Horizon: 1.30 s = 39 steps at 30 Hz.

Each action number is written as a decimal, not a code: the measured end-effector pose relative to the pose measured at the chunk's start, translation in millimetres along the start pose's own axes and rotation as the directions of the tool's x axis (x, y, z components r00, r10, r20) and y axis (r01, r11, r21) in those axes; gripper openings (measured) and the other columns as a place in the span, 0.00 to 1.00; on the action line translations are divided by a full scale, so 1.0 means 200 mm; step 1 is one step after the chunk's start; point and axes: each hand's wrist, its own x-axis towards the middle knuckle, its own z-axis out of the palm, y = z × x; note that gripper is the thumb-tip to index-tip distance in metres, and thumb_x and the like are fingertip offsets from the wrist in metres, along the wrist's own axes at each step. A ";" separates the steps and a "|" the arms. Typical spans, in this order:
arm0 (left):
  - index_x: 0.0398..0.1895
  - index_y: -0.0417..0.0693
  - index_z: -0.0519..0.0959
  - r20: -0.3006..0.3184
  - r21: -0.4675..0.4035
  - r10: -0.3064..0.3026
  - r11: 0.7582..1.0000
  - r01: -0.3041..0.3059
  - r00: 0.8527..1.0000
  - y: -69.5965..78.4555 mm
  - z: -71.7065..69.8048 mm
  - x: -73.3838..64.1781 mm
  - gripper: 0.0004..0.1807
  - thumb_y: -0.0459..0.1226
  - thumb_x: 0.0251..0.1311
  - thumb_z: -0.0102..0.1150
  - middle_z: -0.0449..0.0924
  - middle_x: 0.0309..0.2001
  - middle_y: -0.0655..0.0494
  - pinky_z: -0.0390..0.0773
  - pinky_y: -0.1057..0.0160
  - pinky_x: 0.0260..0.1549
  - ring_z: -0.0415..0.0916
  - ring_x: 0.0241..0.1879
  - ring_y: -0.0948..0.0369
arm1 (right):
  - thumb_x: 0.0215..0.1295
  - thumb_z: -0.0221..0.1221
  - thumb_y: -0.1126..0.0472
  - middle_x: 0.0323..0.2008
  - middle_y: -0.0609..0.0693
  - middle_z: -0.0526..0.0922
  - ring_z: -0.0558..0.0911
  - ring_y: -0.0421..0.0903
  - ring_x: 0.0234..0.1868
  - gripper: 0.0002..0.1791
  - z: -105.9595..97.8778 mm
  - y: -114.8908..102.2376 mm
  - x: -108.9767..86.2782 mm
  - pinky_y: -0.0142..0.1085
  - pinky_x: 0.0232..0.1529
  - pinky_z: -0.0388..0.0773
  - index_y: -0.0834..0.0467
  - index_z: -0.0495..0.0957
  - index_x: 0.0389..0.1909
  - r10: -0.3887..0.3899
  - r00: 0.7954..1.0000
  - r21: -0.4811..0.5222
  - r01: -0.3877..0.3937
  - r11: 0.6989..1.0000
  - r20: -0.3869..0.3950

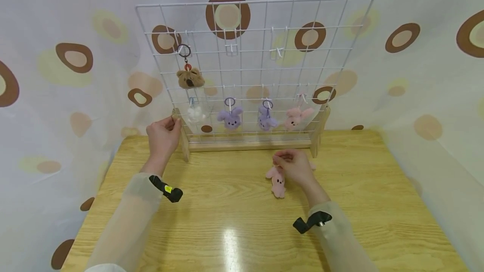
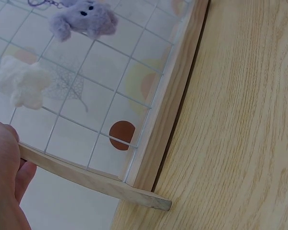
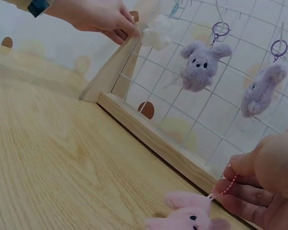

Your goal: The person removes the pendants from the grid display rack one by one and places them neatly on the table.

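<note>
A white wire grid rack (image 1: 253, 70) stands on a wooden base, with plush keychains hanging from its hooks. My left hand (image 1: 163, 135) grips the top of the wooden side support (image 2: 96, 182) at the rack's left end. Low at the right, my right hand (image 1: 298, 168) pinches the pink bead chain (image 3: 225, 191) of a pink plush keychain (image 1: 278, 183), which dangles beneath the fingers, close over the table. Another bit of pink (image 1: 313, 166) shows past the right hand, mostly hidden by it.
Along the lower row hang a white plush (image 1: 195, 115), two purple bunny plushes (image 1: 231, 120) and a pink plush (image 1: 294, 119). A brown bear plush (image 1: 190, 79) hangs higher at left. Bare white hooks (image 1: 277, 52) sit on the upper grid. Patterned cloth (image 1: 416, 74) surrounds the wooden table (image 1: 211, 213).
</note>
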 end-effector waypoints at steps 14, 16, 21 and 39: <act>0.48 0.34 0.90 -0.004 0.006 0.004 1.000 -0.004 1.000 -0.01 -0.01 -0.01 0.14 0.38 0.74 0.64 0.90 0.41 0.40 0.88 0.50 0.42 0.90 0.42 0.49 | 0.76 0.63 0.67 0.41 0.60 0.89 0.89 0.52 0.43 0.08 0.02 0.04 0.05 0.37 0.39 0.87 0.68 0.85 0.47 0.038 0.999 -0.055 -0.039 0.998 -0.017; 0.47 0.34 0.90 0.000 0.007 -0.001 1.000 0.001 1.000 -0.01 -0.01 -0.01 0.14 0.38 0.74 0.64 0.90 0.41 0.40 0.88 0.50 0.42 0.90 0.42 0.49 | 0.76 0.63 0.67 0.41 0.60 0.89 0.89 0.52 0.43 0.07 0.01 0.03 0.05 0.36 0.39 0.87 0.67 0.85 0.47 0.041 0.999 -0.059 -0.043 0.997 -0.025; 0.48 0.34 0.89 0.002 0.004 -0.010 1.000 0.010 1.000 0.00 -0.01 -0.01 0.15 0.38 0.74 0.64 0.90 0.42 0.39 0.88 0.50 0.42 0.90 0.43 0.49 | 0.76 0.63 0.67 0.41 0.59 0.89 0.89 0.53 0.44 0.08 0.01 0.03 0.06 0.36 0.39 0.86 0.67 0.85 0.48 0.030 0.999 -0.065 -0.031 0.997 -0.023; 0.49 0.34 0.89 0.005 -0.004 0.000 1.000 0.000 1.000 0.00 0.00 -0.01 0.14 0.38 0.74 0.64 0.90 0.41 0.40 0.88 0.49 0.42 0.90 0.42 0.49 | 0.74 0.65 0.68 0.42 0.59 0.89 0.87 0.51 0.43 0.07 0.01 0.04 0.06 0.32 0.38 0.83 0.68 0.86 0.47 0.005 0.999 -0.065 -0.009 0.998 -0.053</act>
